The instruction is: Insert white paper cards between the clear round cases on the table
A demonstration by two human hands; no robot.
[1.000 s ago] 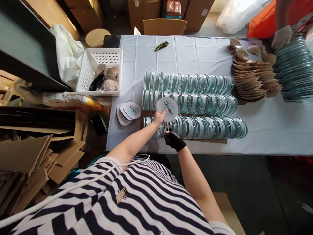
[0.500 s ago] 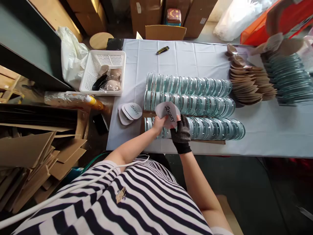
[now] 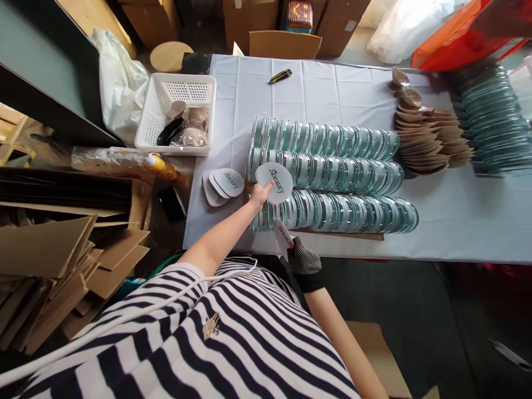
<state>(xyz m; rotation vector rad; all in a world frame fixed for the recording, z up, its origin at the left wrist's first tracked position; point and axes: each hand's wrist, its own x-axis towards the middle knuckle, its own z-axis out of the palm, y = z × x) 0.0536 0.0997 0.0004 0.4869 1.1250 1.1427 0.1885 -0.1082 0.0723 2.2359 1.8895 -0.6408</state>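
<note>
Bare and closed, my left hand (image 3: 261, 195) pinches a round white card (image 3: 275, 182) printed "beauty" by its lower left edge, above the rows of glass discs. My right hand (image 3: 305, 256), in a dark dotted glove, is lower, by the table's front edge. It grips another white printed card (image 3: 283, 239), tilted and seen partly from the side. Three rows of clear glass discs (image 3: 332, 174) stand on edge across the table. Left of them lies a small stack of the same printed cards (image 3: 224, 184).
On the white-covered table (image 3: 457, 221) are brown rounded pieces (image 3: 424, 136) and stacked glass discs (image 3: 494, 122) at the right. A utility knife (image 3: 281, 76) lies at the back. A white basket (image 3: 143, 133) stands left; cardboard sheets (image 3: 45, 260) lean lower left.
My hands were together at the printed cards and are now apart. The right has come down toward me with one card; the left keeps another, shifted slightly left.
</note>
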